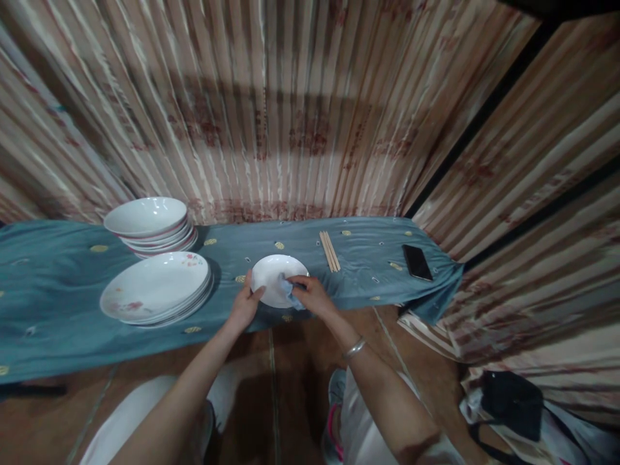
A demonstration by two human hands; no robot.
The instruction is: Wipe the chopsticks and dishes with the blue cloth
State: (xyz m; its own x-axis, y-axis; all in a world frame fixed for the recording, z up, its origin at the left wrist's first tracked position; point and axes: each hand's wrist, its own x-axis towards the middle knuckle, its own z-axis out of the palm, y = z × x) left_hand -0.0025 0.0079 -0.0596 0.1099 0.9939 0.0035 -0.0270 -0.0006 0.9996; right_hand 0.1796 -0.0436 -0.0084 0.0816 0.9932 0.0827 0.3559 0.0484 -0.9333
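A small white plate (274, 274) is held near the front edge of the cloth-covered table. My left hand (247, 302) grips its left rim, with the thumb over the top side. In my right hand (311, 294) is a light blue cloth (289, 294), bunched under the fingers and pressed against the plate's right part. To the left is a stack of oval plates (157, 287) with red flower prints. Behind them rises a stack of white bowls (148, 219) with reddish rims. Several wooden chopsticks (330, 251) lie to the right of the small plate.
A black phone (416, 262) lies at the table's right end. The blue-green tablecloth (237, 236) hangs over the front edge. Pleated curtains (300, 129) close off the back and right. On the floor at the lower right sits a black bag (512, 403) among white cloth.
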